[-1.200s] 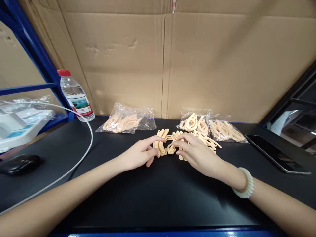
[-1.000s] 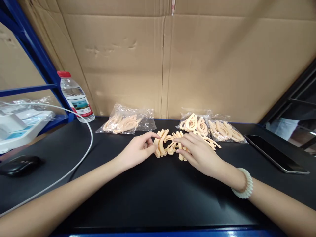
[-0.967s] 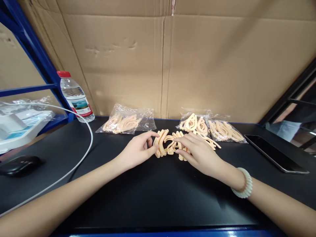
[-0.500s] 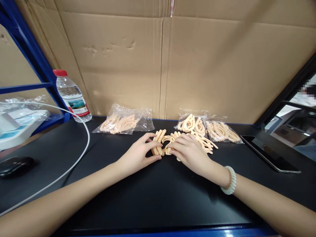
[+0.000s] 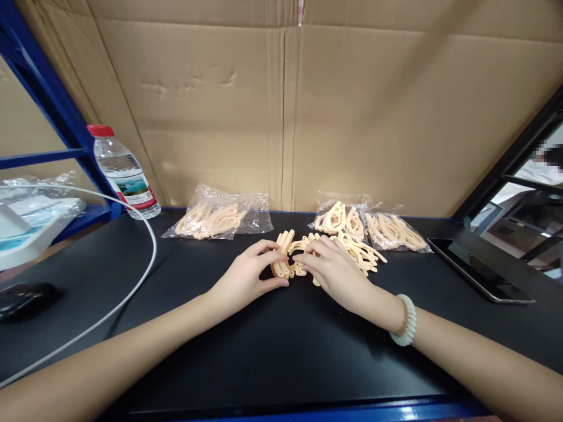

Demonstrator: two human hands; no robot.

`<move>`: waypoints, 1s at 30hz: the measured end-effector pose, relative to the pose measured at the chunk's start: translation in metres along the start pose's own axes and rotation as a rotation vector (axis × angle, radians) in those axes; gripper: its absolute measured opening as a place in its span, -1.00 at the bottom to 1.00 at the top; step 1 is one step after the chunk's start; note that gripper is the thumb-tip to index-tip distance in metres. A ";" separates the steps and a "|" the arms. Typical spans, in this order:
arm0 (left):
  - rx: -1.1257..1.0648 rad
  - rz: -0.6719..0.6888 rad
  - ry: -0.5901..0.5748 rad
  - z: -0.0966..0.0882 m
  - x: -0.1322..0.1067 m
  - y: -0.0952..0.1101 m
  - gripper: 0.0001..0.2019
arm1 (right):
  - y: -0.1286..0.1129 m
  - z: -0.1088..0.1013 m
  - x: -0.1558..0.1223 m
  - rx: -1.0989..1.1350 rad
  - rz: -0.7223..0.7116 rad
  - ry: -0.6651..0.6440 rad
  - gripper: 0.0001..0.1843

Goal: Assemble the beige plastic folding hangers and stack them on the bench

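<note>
My left hand (image 5: 246, 271) is closed around a small stack of curved, light-beige flat strips (image 5: 281, 261) with rounded, holed ends, thumb on the near side and fingers on the far side. Just to the right, my right hand (image 5: 345, 274) is closed, fingers bent, its fingertips by the stack's right side. What those fingertips hold is hidden. More beige pieces (image 5: 299, 245) show between the two hands, some curved. Behind the right hand lies a loose pile of similar pieces (image 5: 364, 253), partly covered by it.
Clear plastic bags of beige pieces lie behind: one at left (image 5: 213, 220), two at right (image 5: 338, 218) (image 5: 396, 231). A water bottle (image 5: 125, 176), white cable (image 5: 147, 264) and black mouse (image 5: 26, 299) are at left. A dark tablet (image 5: 477, 269) lies right; cardboard (image 5: 197, 117) stands behind.
My right fingertips have shifted slightly left and up, closer to the stack. My left hand keeps its grip. The whole view has shifted a little.
</note>
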State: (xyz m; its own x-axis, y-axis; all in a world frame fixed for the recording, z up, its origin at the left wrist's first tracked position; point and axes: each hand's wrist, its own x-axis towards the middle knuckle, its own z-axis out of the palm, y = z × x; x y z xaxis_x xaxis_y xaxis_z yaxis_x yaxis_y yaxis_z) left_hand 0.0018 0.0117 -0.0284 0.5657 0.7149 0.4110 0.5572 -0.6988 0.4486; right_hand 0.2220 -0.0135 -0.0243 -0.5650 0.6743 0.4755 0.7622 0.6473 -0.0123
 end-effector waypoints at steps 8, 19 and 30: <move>0.025 0.008 -0.002 0.005 0.000 0.004 -0.71 | 0.013 -0.022 -0.001 0.117 0.042 0.074 -0.74; 0.094 0.043 -0.035 0.002 -0.003 0.003 -0.76 | 0.041 -0.051 -0.012 0.214 0.163 -0.146 -0.75; 0.113 0.061 -0.101 -0.002 -0.001 0.001 -0.75 | 0.015 -0.034 -0.016 0.142 0.060 -0.307 -0.81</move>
State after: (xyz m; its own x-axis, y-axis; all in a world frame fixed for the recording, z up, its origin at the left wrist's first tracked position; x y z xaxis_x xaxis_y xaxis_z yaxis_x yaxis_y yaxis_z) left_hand 0.0010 0.0101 -0.0269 0.6555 0.6688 0.3508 0.5815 -0.7434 0.3306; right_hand 0.2534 -0.0265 -0.0022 -0.6057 0.7743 0.1835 0.7576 0.6316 -0.1644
